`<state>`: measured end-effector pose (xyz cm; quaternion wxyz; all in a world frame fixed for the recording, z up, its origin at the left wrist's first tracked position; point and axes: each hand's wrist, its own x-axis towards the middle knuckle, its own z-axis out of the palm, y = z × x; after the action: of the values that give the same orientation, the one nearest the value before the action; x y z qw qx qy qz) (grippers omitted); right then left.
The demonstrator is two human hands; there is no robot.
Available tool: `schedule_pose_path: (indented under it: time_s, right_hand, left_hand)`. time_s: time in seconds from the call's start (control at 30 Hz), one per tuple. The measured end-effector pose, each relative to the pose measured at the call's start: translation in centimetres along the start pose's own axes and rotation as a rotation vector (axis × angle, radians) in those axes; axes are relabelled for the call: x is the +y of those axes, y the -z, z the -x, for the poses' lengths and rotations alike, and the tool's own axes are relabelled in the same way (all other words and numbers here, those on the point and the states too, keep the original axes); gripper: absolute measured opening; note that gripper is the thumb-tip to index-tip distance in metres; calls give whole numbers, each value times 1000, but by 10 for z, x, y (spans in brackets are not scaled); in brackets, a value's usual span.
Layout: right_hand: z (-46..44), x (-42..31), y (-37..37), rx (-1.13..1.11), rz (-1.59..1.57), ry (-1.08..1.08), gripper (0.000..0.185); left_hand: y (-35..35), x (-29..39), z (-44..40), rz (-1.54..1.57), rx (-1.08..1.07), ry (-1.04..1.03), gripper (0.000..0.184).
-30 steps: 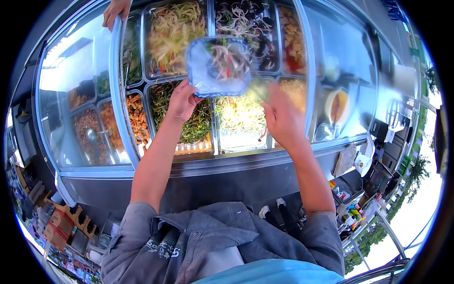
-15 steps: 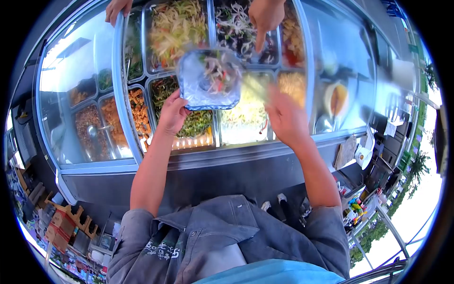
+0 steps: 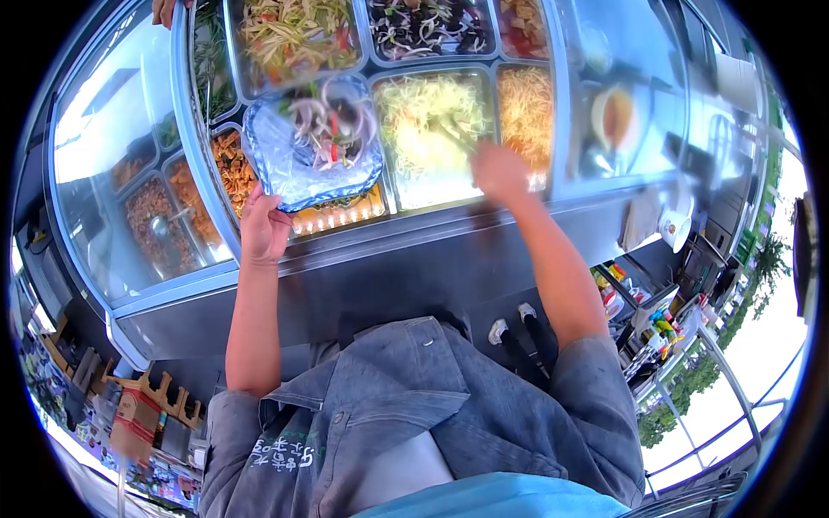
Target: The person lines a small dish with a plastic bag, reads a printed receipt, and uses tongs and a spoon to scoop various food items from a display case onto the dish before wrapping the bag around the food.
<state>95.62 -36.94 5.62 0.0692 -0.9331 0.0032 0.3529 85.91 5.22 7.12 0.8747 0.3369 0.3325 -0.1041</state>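
Gripping tray (image 3: 298,173), left hand (image 3: 264,226); tongs (image 3: 458,134), right hand (image 3: 501,174); white lettering (image 3: 281,456) on jacket (image 3: 389,367).

Bright daylight whitens the sky beyond the bench (image 3: 414,237); glare streaks the glass left of the open trays. The right hand (image 3: 501,173) smears with motion; fisheye curvature bends the black-rimmed edges.

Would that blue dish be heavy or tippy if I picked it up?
Probably light, since the left hand holds the dish by one corner. It might tip, because the food is heaped on the side away from that hand. The wrinkly plastic could feel slippery.
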Motion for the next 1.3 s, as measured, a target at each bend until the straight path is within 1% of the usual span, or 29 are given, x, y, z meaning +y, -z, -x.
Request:
schedule_pose_path:
  time_s: [0.03,0.07,0.1,0.17,0.2,0.23,0.27,0.33,0.37,0.4,0.43,0.5,0.57,0.63,0.67,0.8,0.87,0.9,0.97,1.03,1.07,1.17,1.23,1.3]
  right_hand:
    - [10,-14,16,-26,67,-2,34]
    - [11,-15,20,-94,118,17,31]
    - [18,-9,21,-94,115,14,31]
    - [32,6,24,-14,150,198,31]
    - [43,-7,38,-67,151,125,30]
    - [47,-16,38,-67,212,100,31]
    - [49,-27,36,-54,208,83,29]
    - [47,-37,26,-37,205,67,28]
    - [38,-35,11,-34,257,71,26]
    - [37,-43,10,-31,306,74,24]
    - [37,-44,19,-78,325,60,23]
    - [42,-33,28,-32,317,92,21]
    - [54,-28,43,-7,281,46,21]
    - [66,-12,56,3,281,78,23]
    - [77,-5,64,38,223,83,25]
    - [142,-15,124,98,153,7,25]
    - [176,-25,155,223,161,44,27]
    - [190,-28,168,228,167,44,27]
    - [216,-34,190,304,112,90,31]
    - [234,-43,209,319,95,100,32]
    - [240,-48,216,332,72,115,33]
    - [243,-64,228,304,60,155,33]
    - [233,-77,219,296,19,177,33]
    - [213,-88,204,287,-24,202,32]
  left_hand:
    - [0,0,1,-2,-6,2,38]
    - [-1,0,2,-16,-13,5,39]
    - [-1,0,3,-30,-18,7,40]
    - [3,1,7,-39,-14,9,40]
    - [0,2,10,-39,-10,10,39]
    - [-2,3,12,-39,-9,11,39]
    - [2,3,12,-45,-31,15,39]
    - [6,1,14,-42,-40,10,39]
    - [9,2,16,-41,-41,8,39]
    - [-2,5,21,-50,-18,-3,37]
    - [1,5,20,-55,-19,-4,37]
    - [13,0,11,-75,-23,13,36]
    - [18,-5,-3,-81,-58,26,35]
    - [16,-12,-12,-140,-57,42,34]
    - [14,-14,-17,-172,-86,50,33]
    - [0,-35,-45,-190,-130,73,35]
    - [-10,-48,-59,-189,-156,92,37]
    - [-13,-53,-64,-196,-181,102,37]
    - [-34,-58,-63,-181,-159,117,39]
    - [-49,-66,-69,-198,-247,120,33]
    - [-58,-68,-66,-184,-258,150,32]
    - [-72,-83,-67,-176,-312,163,38]
    - [-87,-86,-57,-184,-318,181,41]
    - [-96,-88,-48,-121,-330,183,42]
